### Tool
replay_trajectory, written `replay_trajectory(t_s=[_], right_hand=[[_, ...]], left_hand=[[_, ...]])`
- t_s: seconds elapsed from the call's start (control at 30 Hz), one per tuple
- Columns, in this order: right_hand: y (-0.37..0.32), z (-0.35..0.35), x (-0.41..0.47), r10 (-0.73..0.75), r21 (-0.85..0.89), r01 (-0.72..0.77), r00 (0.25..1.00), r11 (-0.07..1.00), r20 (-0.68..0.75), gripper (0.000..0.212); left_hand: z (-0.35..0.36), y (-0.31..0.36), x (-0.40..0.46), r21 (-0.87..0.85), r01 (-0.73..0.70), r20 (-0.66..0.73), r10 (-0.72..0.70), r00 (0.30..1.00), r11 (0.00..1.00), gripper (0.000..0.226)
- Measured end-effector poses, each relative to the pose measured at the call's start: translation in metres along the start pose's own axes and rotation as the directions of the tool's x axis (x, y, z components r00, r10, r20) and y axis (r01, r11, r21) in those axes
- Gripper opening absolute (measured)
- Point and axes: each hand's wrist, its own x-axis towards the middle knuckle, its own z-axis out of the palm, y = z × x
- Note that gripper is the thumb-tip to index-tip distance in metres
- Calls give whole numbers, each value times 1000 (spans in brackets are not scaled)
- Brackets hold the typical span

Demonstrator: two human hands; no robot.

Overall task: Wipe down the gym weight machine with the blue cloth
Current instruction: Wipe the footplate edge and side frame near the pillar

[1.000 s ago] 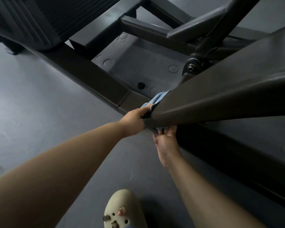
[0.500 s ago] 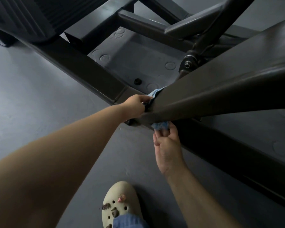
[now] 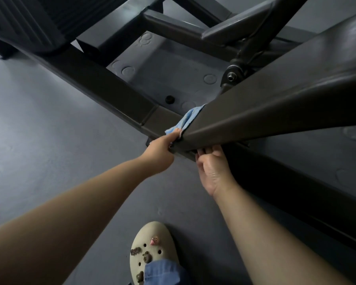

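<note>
Fingers (image 3: 176, 133) of your left hand (image 3: 159, 152) are curled round the near edge of the blue cloth (image 3: 186, 120), pinching it against the end of the slanted beam (image 3: 275, 112); the cloth shows only as a small fold at about twelve o'clock from that hand, the rest hidden behind the beam where it meets the long floor rail (image 3: 103, 83). Your right hand (image 3: 214, 169) reaches up under the beam, its fingertips gone into the shadow beneath, so I cannot tell whether they grip the cloth's other end or merely press on the metal. That hidden hold is the first risk: if the right hand has nothing, a pull from the left will likely drag the cloth out at nine o'clock and leave the underside unwiped. If both ends are held, a see-saw pull could snag the cloth in the tight joint between beam and rail, and a hard tug there may tear it or jerk your knuckles into the steel edge. Watch the bolt and pivot (image 3: 231, 76) at about one o'clock from the cloth; should the beam swing on it, fingers under it could be pinched against the rail. Your shoe (image 3: 152, 249) stands on the floor (image 3: 39, 151) at six o'clock, near the rail, so a slip backwards with the cloth suddenly freed could cost you your balance.
</note>
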Motion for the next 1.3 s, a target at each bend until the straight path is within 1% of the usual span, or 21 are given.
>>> replay_trajectory(t_s=[0.13, 0.2, 0.27, 0.37, 0.43, 0.53, 0.63, 0.73, 0.77, 0.83, 0.93, 1.0, 1.03, 1.1, 1.17, 1.2, 1.23, 1.27, 1.3], right_hand=[[8, -3, -12, 6, 8, -7, 999, 1000, 48, 83], [9, -6, -14, 17, 3, -18, 998, 1000, 68, 84], [7, -9, -11, 32, -20, -31, 997, 999, 76, 83], [3, -10, -4, 62, -91, -54, 994, 994, 87, 79], [3, -9, 1, 75, -140, -61, 992, 988, 102, 78], [6, -6, 10, 44, -192, -25, 994, 981, 96, 75], [8, -8, 15, 11, -227, 1, 999, 974, 53, 70], [6, -15, 6, 32, -217, -15, 997, 976, 73, 72], [4, -16, 2, 32, -211, -13, 995, 977, 90, 73], [4, -17, -5, 21, -213, 3, 993, 977, 112, 75], [6, -24, -6, 25, -241, 6, 992, 971, 125, 78], [10, -29, -12, 52, -290, -7, 988, 957, 149, 78], [14, -32, -19, 72, -305, -17, 983, 952, 170, 77], [23, -38, -33, 96, -294, -31, 973, 955, 211, 75], [27, -44, -43, 116, -249, -60, 969, 967, 217, 72], [27, -47, -45, 126, -226, -76, 969, 971, 212, 70], [25, -50, -48, 133, -200, -90, 969, 976, 210, 66], [23, -51, -50, 136, -197, -96, 970, 976, 201, 59], [19, -53, -52, 131, -223, -90, 975, 971, 179, 51]], left_hand=[[-2, 3, 28, 59, 3, 25, -5, 1000, 998, 67], [-2, 9, 36, 33, 9, 20, -10, 1000, 999, 58], [0, 12, 36, -13, 8, -12, -8, 1000, 1000, 54], [4, 8, 25, -56, -3, -59, 0, 998, 998, 60], [7, 5, 15, -117, 11, -58, -18, 998, 993, 69], [8, 6, 2, -193, 8, -69, -21, 997, 981, 77], [7, 11, -4, -184, -13, -88, -3, 996, 983, 76], [12, 15, -9, -127, -61, -118, 46, 992, 990, 76], [16, 16, -12, -128, -80, -122, 64, 990, 989, 79], [25, 18, -19, -188, -86, -133, 62, 989, 978, 84], [35, 26, -26, -341, -69, -198, 0, 980, 937, 82], [40, 37, -32, -479, -100, -257, -30, 966, 872, 68], [43, 42, -35, -534, -87, -264, -68, 962, 841, 61], [50, 47, -37, -596, 30, -192, -178, 965, 803, 57], [59, 50, -37, -594, 190, -67, -284, 956, 781, 58], [62, 50, -36, -599, 239, -33, -322, 946, 764, 57], [65, 51, -36, -611, 267, -17, -349, 937, 745, 56], [68, 49, -36, -634, 265, -22, -360, 933, 726, 53], [72, 47, -37, -658, 257, -33, -368, 929, 708, 46]])
